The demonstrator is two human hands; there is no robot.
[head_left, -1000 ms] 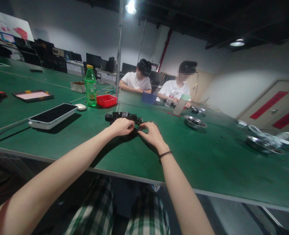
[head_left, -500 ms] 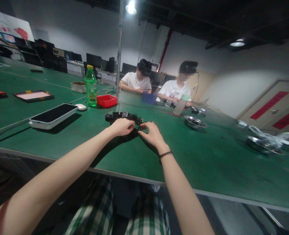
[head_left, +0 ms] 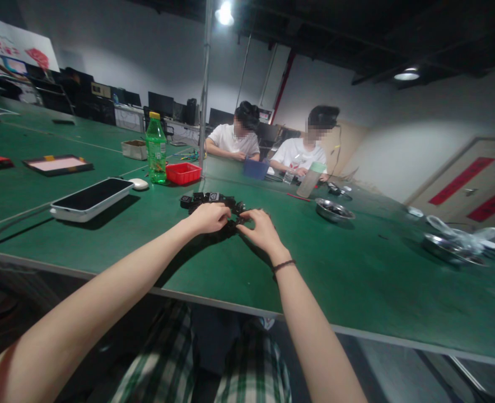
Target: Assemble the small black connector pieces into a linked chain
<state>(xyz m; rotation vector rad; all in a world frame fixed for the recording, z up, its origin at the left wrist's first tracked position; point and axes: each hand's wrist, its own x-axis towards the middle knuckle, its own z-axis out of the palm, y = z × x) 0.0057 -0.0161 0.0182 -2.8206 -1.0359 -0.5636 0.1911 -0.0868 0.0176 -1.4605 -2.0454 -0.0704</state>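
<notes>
A black jointed assembly [head_left: 214,197] with boxy segments lies on the green table [head_left: 247,274] in front of me; its exact kind is unclear. My left hand [head_left: 211,217] rests over its near side, fingers curled closed around part of it. From the right, my right hand [head_left: 261,228] reaches in with thumb and fingers closed on the assembly's right end. The fingertips of both hands nearly meet there. What exactly lies between them is small, dark and partly hidden by the fingers.
Left of the assembly are a white tray-like device [head_left: 92,200], a mouse [head_left: 139,183], a green bottle [head_left: 155,148] and a red bin [head_left: 183,173]. Metal bowls [head_left: 335,210] stand to the right. Across the table sit two people in white shirts [head_left: 233,140].
Both hands stay in nearly the same place on the black assembly. Only a very slight shift of the left fingers shows.
</notes>
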